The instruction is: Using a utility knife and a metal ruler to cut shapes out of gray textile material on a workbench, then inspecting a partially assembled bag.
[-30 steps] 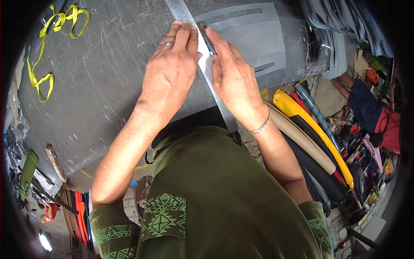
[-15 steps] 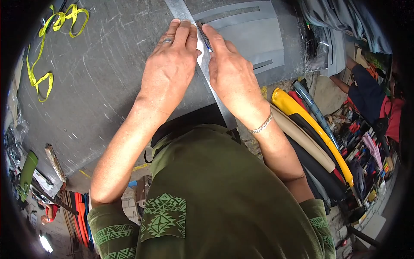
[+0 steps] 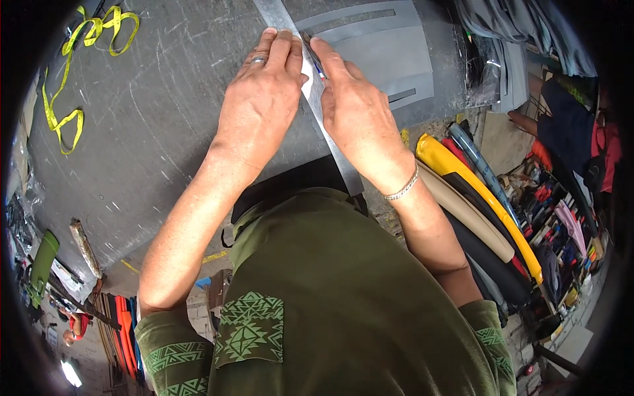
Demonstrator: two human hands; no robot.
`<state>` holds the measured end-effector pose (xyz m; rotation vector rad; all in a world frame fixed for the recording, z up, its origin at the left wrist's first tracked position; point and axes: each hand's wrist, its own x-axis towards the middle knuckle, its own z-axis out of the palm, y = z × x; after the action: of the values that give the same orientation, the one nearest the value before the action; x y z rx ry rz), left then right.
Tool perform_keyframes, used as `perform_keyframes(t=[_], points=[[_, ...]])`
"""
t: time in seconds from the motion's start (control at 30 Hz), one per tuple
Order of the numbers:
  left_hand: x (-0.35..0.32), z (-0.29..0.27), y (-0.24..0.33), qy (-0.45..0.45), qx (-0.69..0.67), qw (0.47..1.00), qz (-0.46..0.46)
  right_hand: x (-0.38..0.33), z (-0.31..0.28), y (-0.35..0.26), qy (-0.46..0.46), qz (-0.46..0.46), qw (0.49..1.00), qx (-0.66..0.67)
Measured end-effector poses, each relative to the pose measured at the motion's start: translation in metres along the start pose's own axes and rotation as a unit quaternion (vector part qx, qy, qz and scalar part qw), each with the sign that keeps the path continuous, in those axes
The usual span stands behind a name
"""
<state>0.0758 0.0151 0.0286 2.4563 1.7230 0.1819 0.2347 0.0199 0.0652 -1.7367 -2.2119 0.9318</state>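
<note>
A long metal ruler [image 3: 342,158] runs slantwise across the grey worktop, from the far edge down to my waist. My left hand [image 3: 264,99] lies on it, fingers stretched out together and pressing down; a ring is on one finger. Just right of the ruler, my right hand [image 3: 356,112] is closed round a slim knife-like tool [image 3: 317,66] with blue and red on it. Its tip by the ruler's edge is partly hidden by my fingers. A grey sheet piece [image 3: 383,56] with two dark slots lies beyond my right hand, beside the ruler.
A yellow tape measure [image 3: 53,109] lies loosely curled at the worktop's [image 3: 132,165] left. Rolls of material, one yellow [image 3: 475,191], lean at the right. Grey fabric [image 3: 528,33] hangs over the far right. Another person in dark clothing [image 3: 564,125] is beyond the rolls.
Both hands, the ruler and the tool stay almost in place. The person at the far right has shifted slightly. The whole view has moved a little.
</note>
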Motion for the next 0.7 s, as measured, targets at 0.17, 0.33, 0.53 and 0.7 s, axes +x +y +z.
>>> perform_keyframes(t=[0.17,0.33,0.53,0.7], points=[[-0.001,-0.002,0.001,-0.003,-0.001,1.000,0.000,-0.002,-0.001,-0.002,-0.001,0.002,1.000,0.002],[0.000,-0.003,0.000,-0.012,0.000,1.000,0.003,-0.001,-0.006,-0.006,-0.039,0.047,0.998,0.006],[-0.001,-0.002,0.001,-0.004,-0.002,1.000,0.003,-0.002,-0.005,-0.004,-0.038,0.047,0.998,0.011],[-0.001,-0.002,0.002,0.002,0.001,1.000,-0.002,0.000,-0.008,0.008,-0.002,-0.015,0.998,0.056]])
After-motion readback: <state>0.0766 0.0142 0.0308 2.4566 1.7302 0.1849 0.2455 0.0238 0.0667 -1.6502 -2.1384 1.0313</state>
